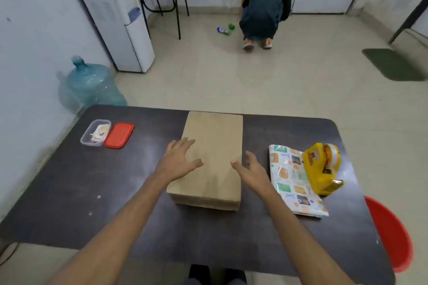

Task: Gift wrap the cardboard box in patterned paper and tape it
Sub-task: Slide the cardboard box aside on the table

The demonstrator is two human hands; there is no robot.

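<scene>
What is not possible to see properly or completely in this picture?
Head view:
- Patterned paper: partly covered by the yellow tape dispenser.
- Clear container: contents too small to identify.
- Red object: partly hidden behind the table.
- Left hand and right hand: contact with the cardboard box unclear.

2 bare, slim forearms end in a bare left hand and right hand.

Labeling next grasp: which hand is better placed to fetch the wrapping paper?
Right, probably: right hand hovers beside the patterned paper; the cardboard box separates the left hand from it.
</scene>
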